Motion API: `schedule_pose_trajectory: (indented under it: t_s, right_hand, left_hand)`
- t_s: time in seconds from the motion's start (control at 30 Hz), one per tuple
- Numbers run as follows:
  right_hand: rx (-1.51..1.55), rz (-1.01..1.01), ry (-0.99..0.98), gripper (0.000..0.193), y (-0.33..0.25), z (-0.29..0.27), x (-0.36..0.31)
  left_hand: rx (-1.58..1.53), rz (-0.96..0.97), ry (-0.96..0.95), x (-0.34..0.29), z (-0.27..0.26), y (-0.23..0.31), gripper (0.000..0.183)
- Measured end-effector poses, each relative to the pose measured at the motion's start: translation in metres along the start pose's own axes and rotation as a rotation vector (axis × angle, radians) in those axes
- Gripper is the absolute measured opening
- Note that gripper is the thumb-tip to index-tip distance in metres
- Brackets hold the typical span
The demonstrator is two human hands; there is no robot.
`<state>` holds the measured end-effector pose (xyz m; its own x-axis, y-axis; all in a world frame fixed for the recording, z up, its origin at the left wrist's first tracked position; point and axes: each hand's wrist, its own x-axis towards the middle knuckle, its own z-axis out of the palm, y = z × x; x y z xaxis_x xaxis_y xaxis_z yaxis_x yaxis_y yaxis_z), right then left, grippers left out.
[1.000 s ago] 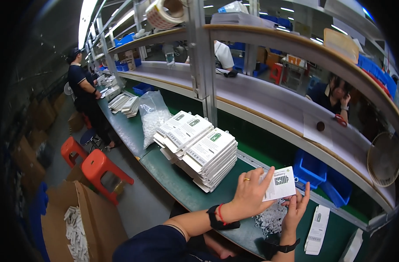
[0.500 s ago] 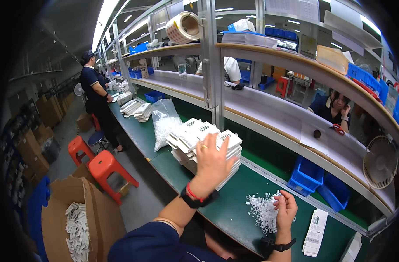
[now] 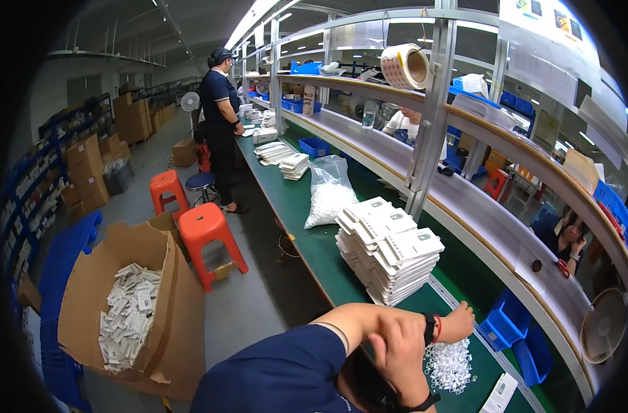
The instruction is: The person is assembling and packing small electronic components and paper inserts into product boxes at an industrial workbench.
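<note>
My left arm reaches across to the right, and my left hand (image 3: pixel 457 323) is above the far edge of a pile of small white ring-like plastic parts (image 3: pixel 449 368). Its fingers are bent closed; what they hold, if anything, is hidden. My right hand (image 3: pixel 398 352) is bent over my left forearm just before the wristband, thumb apart from the fingers, with nothing visible in it. A tall stack of flat white printed packs (image 3: pixel 390 255) stands on the green bench beyond my left arm. One more flat white pack (image 3: pixel 500 394) lies right of the pile.
A clear bag of white parts (image 3: pixel 330 196) sits behind the stack. Blue bins (image 3: pixel 504 318) stand along the shelf at right. On the left are an open carton of white packs (image 3: pixel 169 303) and red stools (image 3: pixel 207 230). A co-worker (image 3: pixel 221 124) stands farther along the bench.
My left hand has left the stack and moved right, over beside the pile. My right hand has moved from the pile onto my left forearm. The view has turned left.
</note>
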<state>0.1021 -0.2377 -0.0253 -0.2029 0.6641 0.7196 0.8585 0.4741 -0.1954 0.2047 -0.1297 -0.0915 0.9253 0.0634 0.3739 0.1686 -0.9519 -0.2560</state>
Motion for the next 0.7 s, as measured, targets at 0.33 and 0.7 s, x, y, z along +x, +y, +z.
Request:
schedule_pose_trajectory:
  t_s: [0.33, 0.7]
  right_hand:
    - [-0.161, 0.344, -0.073, 0.038, 0.052, 0.008, 0.029]
    - [0.050, 0.353, -0.070, 0.029, -0.005, -0.016, 0.035]
  left_hand:
    - [0.221, -0.002, -0.237, 0.012, 0.012, -0.024, 0.021]
    - [0.365, -0.058, -0.374, 0.013, 0.010, -0.046, 0.023]
